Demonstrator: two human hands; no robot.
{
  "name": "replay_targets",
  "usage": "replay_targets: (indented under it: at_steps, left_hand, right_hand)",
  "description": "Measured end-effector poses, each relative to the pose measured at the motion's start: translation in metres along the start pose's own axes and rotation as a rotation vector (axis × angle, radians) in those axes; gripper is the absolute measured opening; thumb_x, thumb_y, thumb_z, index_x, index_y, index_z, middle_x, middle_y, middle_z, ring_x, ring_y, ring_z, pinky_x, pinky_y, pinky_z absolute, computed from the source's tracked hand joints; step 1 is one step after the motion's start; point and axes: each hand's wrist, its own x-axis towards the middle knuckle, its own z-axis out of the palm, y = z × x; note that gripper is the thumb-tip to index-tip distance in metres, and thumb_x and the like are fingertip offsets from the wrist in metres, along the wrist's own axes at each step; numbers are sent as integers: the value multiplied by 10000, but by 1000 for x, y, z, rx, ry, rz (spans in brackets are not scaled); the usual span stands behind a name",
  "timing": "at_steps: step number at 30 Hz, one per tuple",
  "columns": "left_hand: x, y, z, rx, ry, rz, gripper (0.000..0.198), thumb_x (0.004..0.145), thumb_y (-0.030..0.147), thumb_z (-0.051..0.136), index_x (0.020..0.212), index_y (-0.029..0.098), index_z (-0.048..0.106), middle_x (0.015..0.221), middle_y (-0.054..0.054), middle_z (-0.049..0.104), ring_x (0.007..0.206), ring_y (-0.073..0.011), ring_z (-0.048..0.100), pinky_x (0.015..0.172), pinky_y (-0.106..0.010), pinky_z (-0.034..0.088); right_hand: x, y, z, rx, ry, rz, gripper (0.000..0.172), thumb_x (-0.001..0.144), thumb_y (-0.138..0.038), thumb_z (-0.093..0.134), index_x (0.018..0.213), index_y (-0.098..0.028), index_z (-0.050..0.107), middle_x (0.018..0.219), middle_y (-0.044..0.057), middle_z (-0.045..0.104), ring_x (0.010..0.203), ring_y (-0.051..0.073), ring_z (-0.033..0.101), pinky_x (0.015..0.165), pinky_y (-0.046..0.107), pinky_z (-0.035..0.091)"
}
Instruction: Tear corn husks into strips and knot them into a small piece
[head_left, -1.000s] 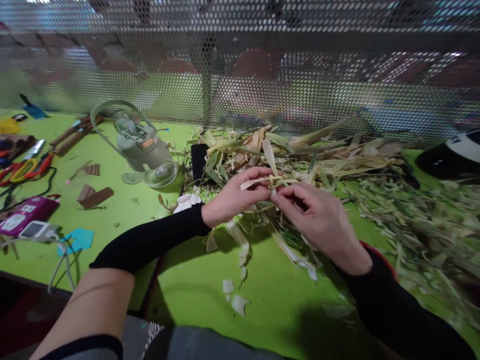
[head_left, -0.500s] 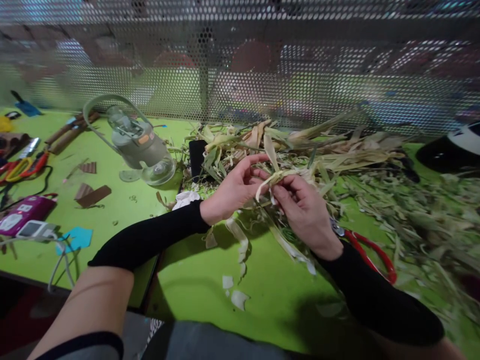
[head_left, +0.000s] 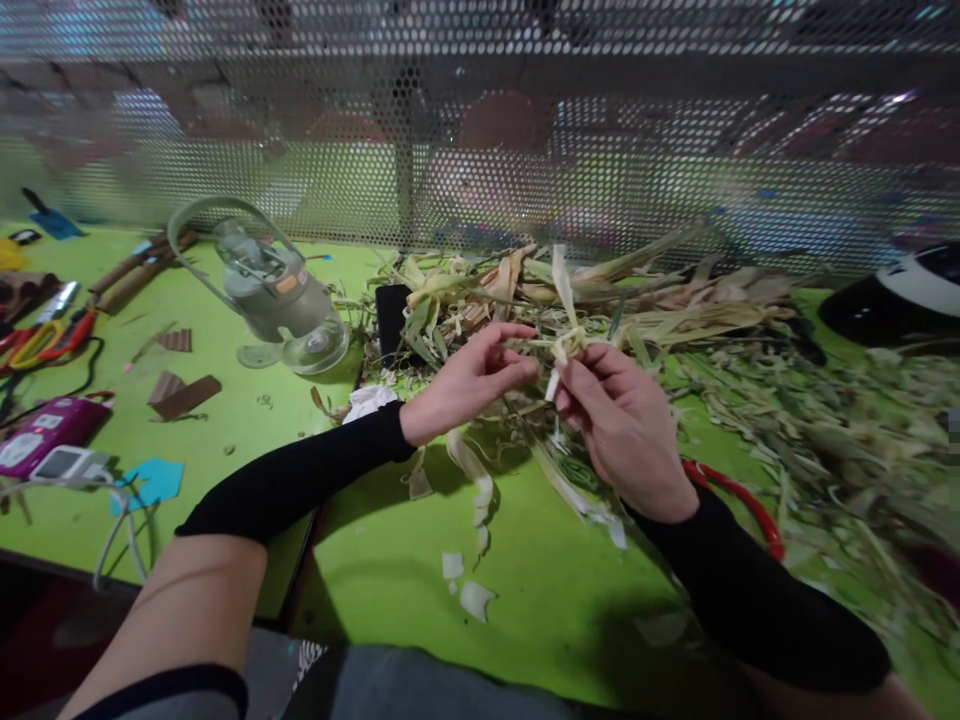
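Observation:
In the head view, my right hand [head_left: 630,430] pinches a small knotted piece of corn husk [head_left: 568,345] between thumb and fingers. One pale husk strip stands up from the knot, and a short white end pokes out below the fingertips. My left hand [head_left: 472,385] is open just to the left of it, thumb and forefinger apart. Its fingertips are close to the knot; I cannot tell whether they touch a thin strand there. Behind both hands lies a heap of dried corn husks [head_left: 517,275]. Loose husk strips [head_left: 480,490] lie on the green table [head_left: 390,590] below.
Red-handled pliers or cutters [head_left: 742,505] lie partly under my right forearm. A lidded water bottle [head_left: 281,290] stands left of the heap, near a dark phone-like slab [head_left: 391,320]. Scissors [head_left: 52,335] and a purple device [head_left: 49,435] are far left. A perforated metal screen [head_left: 480,150] closes the back.
My left hand has come off the husk knot, its fingers straightening. My right hand has shifted slightly right with the knot, and the husk strip now points more upright.

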Motion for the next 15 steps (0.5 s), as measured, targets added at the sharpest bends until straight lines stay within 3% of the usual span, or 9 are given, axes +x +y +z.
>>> replay_targets:
  at_steps: [2, 4, 9, 15]
  left_hand:
    - [-4, 1, 0, 51, -35, 58, 510, 972, 308, 704, 1442, 216, 530, 934, -15, 698, 738, -120, 577, 682, -272, 454]
    - [-6, 0, 1, 40, -68, 113, 564, 967, 380, 714, 1477, 229, 528, 1020, -39, 728, 846, -152, 642, 762, -296, 498]
    - [-6, -2, 4, 4, 2, 219, 362, 898, 368, 783, 1183, 151, 727, 1320, -114, 741, 1187, -229, 687, 1042, -362, 523]
    - [-1, -4, 2, -132, 78, 131, 423, 828, 451, 843, 1110, 143, 776, 1177, -108, 790, 1099, -231, 729, 1012, -381, 537]
  right_hand:
    - [0, 0, 0, -46, 28, -3, 355, 861, -519, 807, 819, -238, 594, 605, -56, 559, 485, 91, 428, 426, 237, 308]
    - [0, -2, 1, -125, 53, -19, 319, 845, -474, 814, 807, -236, 605, 603, -55, 557, 486, 96, 427, 424, 244, 308]
    - [-2, -6, 6, -302, 57, -90, 226, 807, -379, 788, 751, -225, 631, 595, -42, 556, 510, 104, 433, 456, 247, 347]
    - [-7, -3, 11, -345, -22, -138, 173, 830, -344, 737, 753, -219, 645, 640, -19, 612, 531, 109, 470, 482, 249, 382]
